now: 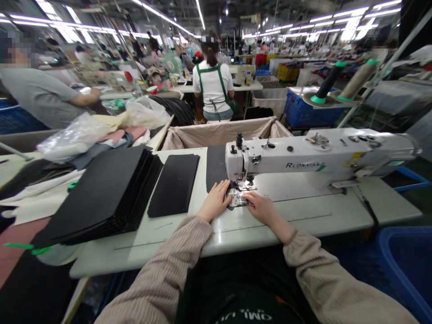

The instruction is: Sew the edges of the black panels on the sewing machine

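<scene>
A white sewing machine (280,155) stands on the pale table, its needle area lit. Just left of the needle, my left hand (218,198) lies with its fingers stretched out beside the metal plate and on the edge of a black panel (216,164), which reaches back behind the machine head. My right hand (258,206) is at the right of the metal plate (238,198), fingers bent together; what they hold, if anything, is too small to make out. Left of my hands lie a thin pile of black panels (175,184) and a tall stack of black panels (97,189).
Behind the table is a cloth-lined bin (222,132). Plastic bags and fabric scraps (77,135) lie at the left. Thread cones (329,83) stand at the back right, a blue tub (405,265) at the lower right. People sit ahead and at the left.
</scene>
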Demonstrator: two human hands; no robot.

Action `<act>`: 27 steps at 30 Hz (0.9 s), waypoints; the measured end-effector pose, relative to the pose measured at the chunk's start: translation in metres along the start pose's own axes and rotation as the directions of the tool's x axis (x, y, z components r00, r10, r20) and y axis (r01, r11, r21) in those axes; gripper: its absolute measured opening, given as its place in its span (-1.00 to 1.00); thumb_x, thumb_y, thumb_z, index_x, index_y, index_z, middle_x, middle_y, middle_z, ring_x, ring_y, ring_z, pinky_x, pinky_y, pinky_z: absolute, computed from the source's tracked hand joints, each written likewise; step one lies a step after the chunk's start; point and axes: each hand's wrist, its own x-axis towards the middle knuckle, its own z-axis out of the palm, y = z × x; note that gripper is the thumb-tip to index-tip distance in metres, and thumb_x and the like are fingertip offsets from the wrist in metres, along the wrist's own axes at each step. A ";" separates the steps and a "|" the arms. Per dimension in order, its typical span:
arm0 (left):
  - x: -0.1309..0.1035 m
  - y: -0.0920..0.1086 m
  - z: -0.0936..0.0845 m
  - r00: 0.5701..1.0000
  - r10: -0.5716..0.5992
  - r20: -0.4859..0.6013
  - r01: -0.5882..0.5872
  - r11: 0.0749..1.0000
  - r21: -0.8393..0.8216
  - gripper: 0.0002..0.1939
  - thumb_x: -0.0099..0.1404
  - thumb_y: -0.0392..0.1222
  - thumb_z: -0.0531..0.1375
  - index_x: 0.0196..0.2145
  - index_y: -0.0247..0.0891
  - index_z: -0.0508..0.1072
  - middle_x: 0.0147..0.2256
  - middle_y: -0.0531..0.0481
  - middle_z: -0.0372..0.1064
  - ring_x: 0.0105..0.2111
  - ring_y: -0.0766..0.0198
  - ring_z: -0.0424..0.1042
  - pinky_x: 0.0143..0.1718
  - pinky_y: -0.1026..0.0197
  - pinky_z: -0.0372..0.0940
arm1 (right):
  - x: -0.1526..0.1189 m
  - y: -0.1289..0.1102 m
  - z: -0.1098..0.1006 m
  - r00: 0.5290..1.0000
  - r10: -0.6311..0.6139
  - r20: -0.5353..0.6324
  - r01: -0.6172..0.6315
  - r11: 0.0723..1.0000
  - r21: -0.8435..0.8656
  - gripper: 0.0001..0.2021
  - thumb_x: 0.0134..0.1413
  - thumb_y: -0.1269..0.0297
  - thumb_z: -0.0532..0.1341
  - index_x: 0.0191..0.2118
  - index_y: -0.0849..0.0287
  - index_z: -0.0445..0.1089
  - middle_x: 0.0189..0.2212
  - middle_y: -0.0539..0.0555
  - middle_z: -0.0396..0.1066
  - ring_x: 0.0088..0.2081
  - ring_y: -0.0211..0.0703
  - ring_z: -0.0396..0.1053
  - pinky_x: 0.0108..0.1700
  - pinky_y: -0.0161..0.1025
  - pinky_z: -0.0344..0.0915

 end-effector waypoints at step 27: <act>-0.103 0.132 -0.003 0.985 0.128 0.114 -0.116 0.988 -0.104 -0.44 0.23 -0.18 0.29 0.16 -0.20 0.27 0.20 -0.19 0.20 0.21 -0.08 0.19 0.22 -0.16 0.15 | -0.126 0.021 -0.051 0.986 0.128 0.104 -0.158 0.914 0.374 -0.66 0.30 0.30 0.05 0.15 -0.03 0.30 0.01 -0.02 0.51 0.00 -0.12 0.48 0.02 -0.18 0.36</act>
